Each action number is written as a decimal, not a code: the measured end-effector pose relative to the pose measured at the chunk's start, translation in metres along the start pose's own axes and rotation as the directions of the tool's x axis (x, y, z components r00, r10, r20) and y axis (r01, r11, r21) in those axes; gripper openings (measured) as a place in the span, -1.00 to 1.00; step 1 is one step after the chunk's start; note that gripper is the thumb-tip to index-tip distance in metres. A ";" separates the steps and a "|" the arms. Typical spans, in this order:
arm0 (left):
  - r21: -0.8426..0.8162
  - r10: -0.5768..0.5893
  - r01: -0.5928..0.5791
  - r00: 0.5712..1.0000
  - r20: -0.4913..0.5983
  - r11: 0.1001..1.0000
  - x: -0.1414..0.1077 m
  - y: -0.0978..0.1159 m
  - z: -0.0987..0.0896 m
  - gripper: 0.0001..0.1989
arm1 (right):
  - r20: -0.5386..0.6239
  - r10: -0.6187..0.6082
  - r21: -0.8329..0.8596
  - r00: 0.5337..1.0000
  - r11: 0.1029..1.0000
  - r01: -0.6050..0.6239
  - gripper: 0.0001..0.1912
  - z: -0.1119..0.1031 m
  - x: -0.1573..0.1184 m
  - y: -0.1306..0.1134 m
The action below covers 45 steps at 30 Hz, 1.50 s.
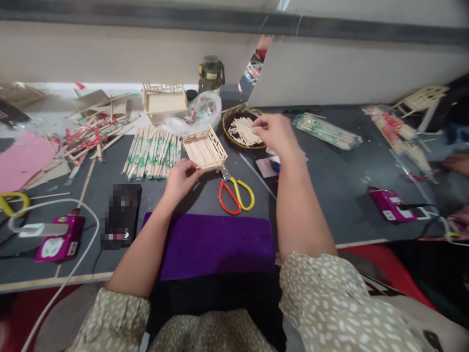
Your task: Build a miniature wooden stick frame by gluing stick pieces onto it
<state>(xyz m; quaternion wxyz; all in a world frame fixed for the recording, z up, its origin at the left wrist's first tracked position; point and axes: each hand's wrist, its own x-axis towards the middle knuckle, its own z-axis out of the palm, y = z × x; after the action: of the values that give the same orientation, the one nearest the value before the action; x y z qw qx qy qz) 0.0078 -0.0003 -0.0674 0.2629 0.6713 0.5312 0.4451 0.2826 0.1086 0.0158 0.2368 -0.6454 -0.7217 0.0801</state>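
Observation:
My left hand is closed on the near edge of a small wooden stick model, which has a slatted floor and low railings. My right hand hovers at the right side of a round woven basket. Short flat wood pieces lie heaped inside it. The fingertips of that hand are pinched together, and what they hold, if anything, is too small to make out. Scissors with one red and one yellow handle loop lie just in front of the model, their blades partly hidden by it.
Wrapped chopsticks lie left of the model, with loose sticks and wrappers beyond. Another stick model and a green bottle stand behind. A purple cloth covers the front edge. A phone lies left; another person's hand shows far right.

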 end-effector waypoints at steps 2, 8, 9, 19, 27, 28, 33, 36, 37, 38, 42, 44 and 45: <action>-0.001 0.003 -0.003 1.000 0.002 1.000 0.000 0.000 0.000 -0.82 | 0.050 0.000 -0.015 0.999 1.000 0.001 -0.76 0.018 0.015 0.002; -0.013 -0.013 0.013 1.000 0.007 1.000 -0.002 -0.001 0.001 -0.86 | 0.123 0.015 -0.140 0.992 0.990 0.002 -0.64 0.064 0.041 0.001; -0.017 -0.008 0.008 1.000 0.007 1.000 -0.002 -0.001 0.001 -0.87 | 0.121 0.037 -0.168 0.992 0.986 -0.017 -0.66 0.068 0.043 0.001; 0.004 0.022 -0.022 1.000 -0.007 1.000 -0.004 -0.003 0.003 -0.86 | 0.027 0.051 -0.212 0.998 0.976 -0.044 -0.81 0.084 0.054 -0.002; 0.016 0.019 -0.018 0.999 -0.029 1.000 -0.003 -0.003 0.007 -0.85 | -0.318 0.076 0.284 0.945 0.959 0.019 -0.98 0.046 0.002 -0.004; 0.012 0.016 -0.016 0.999 -0.036 1.000 -0.003 -0.003 0.007 -0.85 | -0.333 0.095 0.354 0.938 0.935 0.031 -0.97 0.044 -0.014 -0.007; 0.043 0.029 -0.027 0.998 -0.047 0.999 -0.002 -0.004 0.008 -0.85 | -0.292 0.163 0.647 0.942 0.760 0.069 -0.90 0.050 -0.094 -0.042; 0.080 0.050 -0.047 0.998 -0.045 0.996 -0.002 -0.003 0.006 -0.82 | -0.228 0.115 0.696 0.967 0.714 0.079 -0.90 0.063 -0.124 -0.073; 0.088 0.059 -0.055 0.997 -0.045 0.995 -0.002 -0.003 0.006 -0.81 | -0.204 0.093 0.706 0.975 0.704 0.081 -0.90 0.068 -0.130 -0.082; 0.094 0.067 -0.063 0.997 -0.047 0.994 -0.002 -0.002 0.006 -0.80 | -0.183 0.088 0.723 0.979 0.687 0.073 -0.89 0.074 -0.133 -0.090; 0.103 0.090 -0.083 0.994 -0.066 0.991 -0.002 -0.003 0.007 -0.79 | -0.067 0.174 0.816 0.982 0.576 -0.046 -0.87 0.095 -0.136 -0.106; 0.102 0.095 -0.087 0.993 -0.071 0.991 -0.002 -0.003 0.008 -0.79 | -0.053 0.188 0.826 0.981 0.561 -0.063 -0.88 0.103 -0.136 -0.106; 0.100 0.096 -0.089 0.993 -0.073 0.991 -0.002 -0.004 0.009 -0.79 | -0.063 0.181 0.823 0.982 0.565 -0.051 -0.88 0.105 -0.136 -0.106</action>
<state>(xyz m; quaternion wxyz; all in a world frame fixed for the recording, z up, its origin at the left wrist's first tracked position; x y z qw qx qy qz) 0.0137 0.0002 -0.0749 0.1883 0.6894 0.5303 0.4561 0.1485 -0.0195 -0.0641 0.5521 -0.5129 -0.5405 0.3743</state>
